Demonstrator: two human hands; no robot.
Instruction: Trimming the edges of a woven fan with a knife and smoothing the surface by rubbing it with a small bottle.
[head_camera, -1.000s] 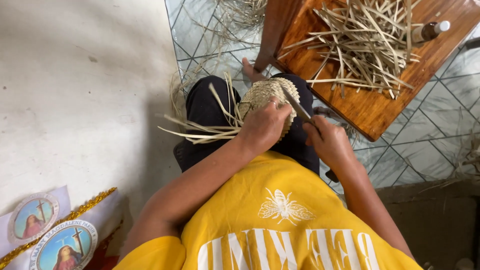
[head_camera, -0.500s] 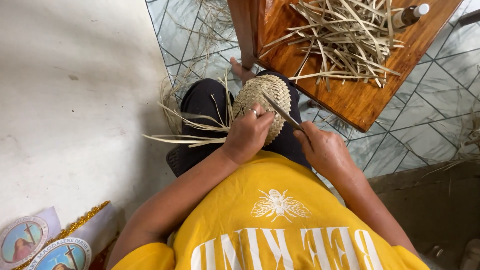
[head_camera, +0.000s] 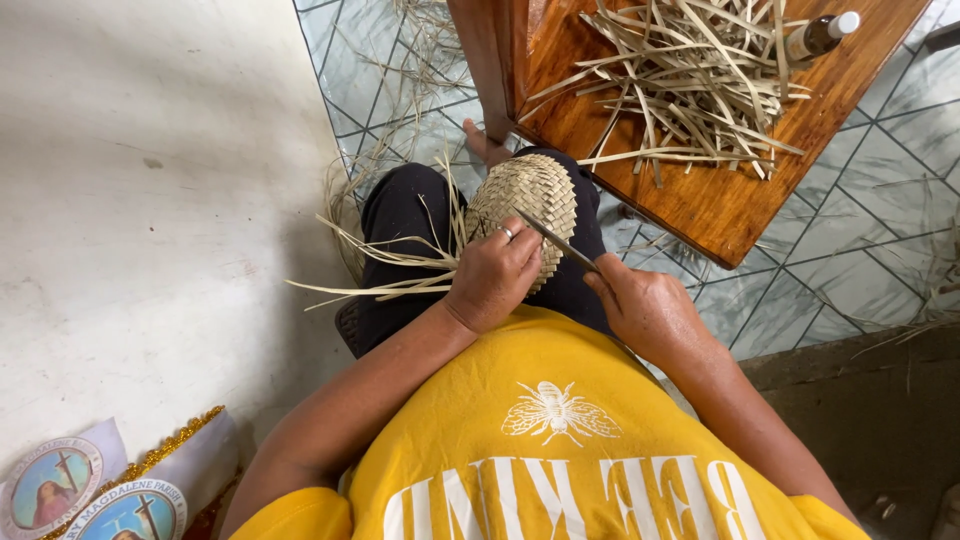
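Head view: left hand (head_camera: 492, 280) grips woven piece (head_camera: 528, 205); right hand (head_camera: 645, 310) apparently pinches strip (head_camera: 556, 240).

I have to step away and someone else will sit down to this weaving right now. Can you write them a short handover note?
Left hand: grips the round woven piece on the lap, loose strips trailing out to the left.
Right hand: holds a thin pointed tool, its tip against the woven edge by the left fingers.
Supplies: pile of dry strips and a small bottle on the wooden board ahead.
Done: a dense oval woven face.
Left: the loose ends on the left side remain unwoven.
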